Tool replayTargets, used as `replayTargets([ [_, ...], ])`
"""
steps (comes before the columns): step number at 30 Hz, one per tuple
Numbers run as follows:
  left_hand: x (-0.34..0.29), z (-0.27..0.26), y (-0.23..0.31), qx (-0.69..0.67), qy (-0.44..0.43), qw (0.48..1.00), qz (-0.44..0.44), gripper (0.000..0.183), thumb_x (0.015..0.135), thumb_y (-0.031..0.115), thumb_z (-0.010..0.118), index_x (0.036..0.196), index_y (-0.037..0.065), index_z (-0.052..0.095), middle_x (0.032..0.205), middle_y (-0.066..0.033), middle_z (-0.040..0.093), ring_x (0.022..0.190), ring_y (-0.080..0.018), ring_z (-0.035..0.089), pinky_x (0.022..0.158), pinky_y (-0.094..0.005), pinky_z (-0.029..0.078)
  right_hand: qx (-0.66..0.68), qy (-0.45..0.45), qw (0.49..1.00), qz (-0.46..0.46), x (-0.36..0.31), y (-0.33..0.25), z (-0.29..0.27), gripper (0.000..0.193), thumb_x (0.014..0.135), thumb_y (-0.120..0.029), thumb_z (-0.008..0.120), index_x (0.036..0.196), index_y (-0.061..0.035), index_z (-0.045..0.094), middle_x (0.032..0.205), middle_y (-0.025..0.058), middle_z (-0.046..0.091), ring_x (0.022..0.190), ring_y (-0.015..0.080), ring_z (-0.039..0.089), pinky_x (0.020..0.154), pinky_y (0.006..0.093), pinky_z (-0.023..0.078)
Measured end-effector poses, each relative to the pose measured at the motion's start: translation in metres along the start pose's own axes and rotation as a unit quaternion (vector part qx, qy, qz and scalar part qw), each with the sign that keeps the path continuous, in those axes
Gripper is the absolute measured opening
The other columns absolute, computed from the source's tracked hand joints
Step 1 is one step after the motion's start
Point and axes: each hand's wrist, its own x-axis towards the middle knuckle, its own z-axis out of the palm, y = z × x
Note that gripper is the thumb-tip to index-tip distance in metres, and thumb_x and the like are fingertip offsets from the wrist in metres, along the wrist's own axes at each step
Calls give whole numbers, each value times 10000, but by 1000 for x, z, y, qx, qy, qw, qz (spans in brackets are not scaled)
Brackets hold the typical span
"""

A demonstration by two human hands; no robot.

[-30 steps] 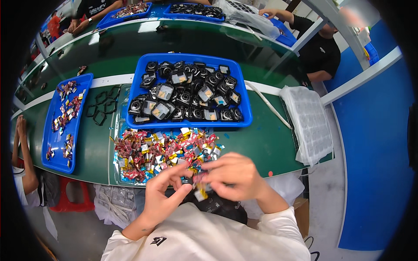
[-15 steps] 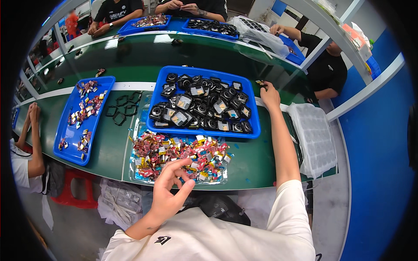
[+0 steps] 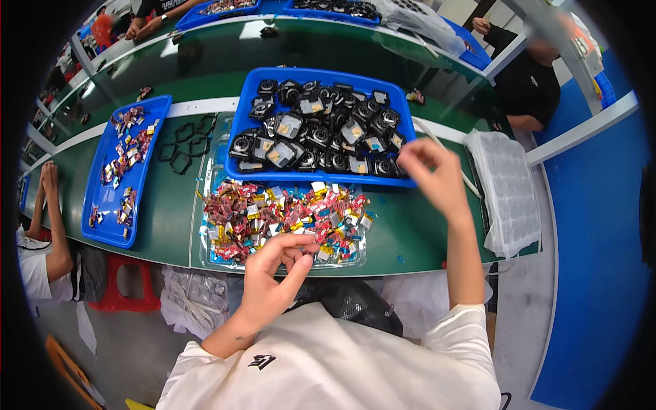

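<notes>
My left hand (image 3: 277, 273) hovers over the near edge of a clear tray (image 3: 205, 256), its thumb and fingertips drawn together. Whatever it pinches, if anything, is too small to name. The clear tray is heaped with small red circuit boards joined to silver-and-yellow battery cells (image 3: 266, 219). My right hand (image 3: 437, 174) is beside the near right corner of a blue tray (image 3: 324, 178), its bent fingers smeared by motion. That tray holds many black watch-like housings (image 3: 318, 137), some with pale square parts showing. A small board-and-battery piece (image 3: 415, 96) lies on the green belt (image 3: 342, 51) beyond my right hand.
Another blue tray (image 3: 147, 171) with boards stands at the left, with black square frames (image 3: 181, 161) beside it. A stack of translucent blister trays (image 3: 502, 191) lies at the right. Co-workers sit across the belt and at the left; a red stool (image 3: 123, 290) is below the bench.
My right hand has come back from the belt toward me, leaving the board-and-battery piece there. My left thumb and fingertips have closed together. The view has shifted slightly.
</notes>
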Motion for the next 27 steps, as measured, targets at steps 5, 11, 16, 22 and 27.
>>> replayTargets([
  [5,3,5,0,2,-7,1000,-2,231,847,-25,590,1077,-33,598,992,-93,651,746,-56,556,642,-188,434,-35,-87,995,-38,-71,-43,42,199,692,-134,769,814,-23,657,763,58,635,633,151,566,548,261,446],
  [11,0,5,0,24,-15,1000,-2,178,841,-15,598,1016,-8,630,972,-76,644,730,-52,542,631,-193,428,-36,-13,998,-44,-91,-40,63,172,694,-130,753,785,-43,637,787,45,610,701,216,579,596,324,461],
  [16,-2,6,-5,36,3,999,9,168,820,-1,623,987,3,646,947,-64,642,708,-64,534,608,-210,414,122,97,988,8,-90,-36,68,106,717,-1,707,811,-34,671,826,37,671,682,114,567,528,239,407],
  [22,3,11,0,60,-11,998,28,176,787,-9,650,961,16,661,942,-64,653,683,-84,534,594,-221,403,436,71,889,119,-98,-39,66,164,888,-49,605,1021,46,592,853,154,680,657,112,636,536,196,480],
  [27,6,13,2,116,-31,990,72,230,786,-41,644,1013,-15,619,986,-92,634,717,-79,515,645,-214,401,511,15,844,163,-99,-43,73,199,911,-96,591,1041,54,608,904,176,683,709,136,653,576,232,518],
])
